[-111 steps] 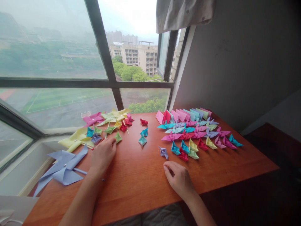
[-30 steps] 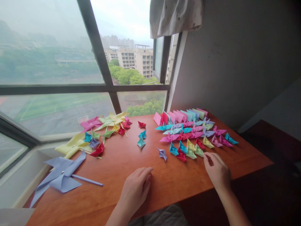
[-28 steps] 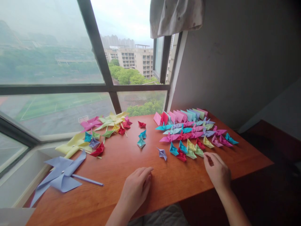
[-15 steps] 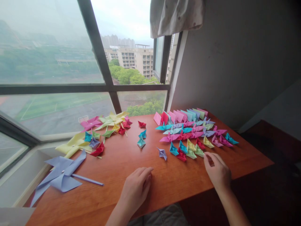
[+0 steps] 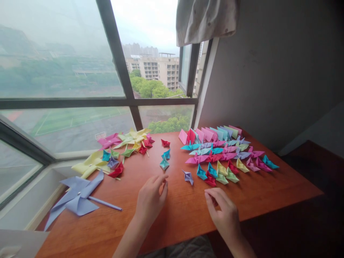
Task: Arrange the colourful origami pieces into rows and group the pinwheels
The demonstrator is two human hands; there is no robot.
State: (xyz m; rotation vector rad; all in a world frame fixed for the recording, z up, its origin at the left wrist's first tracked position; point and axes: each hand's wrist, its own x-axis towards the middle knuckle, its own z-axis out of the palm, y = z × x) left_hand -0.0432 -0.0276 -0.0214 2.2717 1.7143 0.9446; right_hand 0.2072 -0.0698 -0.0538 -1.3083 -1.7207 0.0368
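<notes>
My left hand [image 5: 151, 199] hovers just over the wooden table [image 5: 174, 211], fingers loosely stretched toward a teal folded paper piece [image 5: 164, 164]; it holds nothing. My right hand [image 5: 224, 212] is near the table's front edge with fingers curled loosely, nothing seen in it. A lavender folded piece [image 5: 187, 176] lies between the two hands, a little farther out. Just beyond my right hand lie a red piece [image 5: 210, 180] and green piece [image 5: 232, 176] at the front of a spread of coloured origami shapes [image 5: 223, 150].
A lavender paper pinwheel [image 5: 77, 197] lies at the left edge, with yellow [image 5: 90, 163] and pink pinwheels [image 5: 109, 140] and small folded pieces behind it by the window. A grey wall rises on the right. A cloth [image 5: 206, 18] hangs above.
My right hand has drawn back leftward from the row of folded pieces to the front middle. My left hand has lifted and reached forward toward the teal piece. The view shifted slightly.
</notes>
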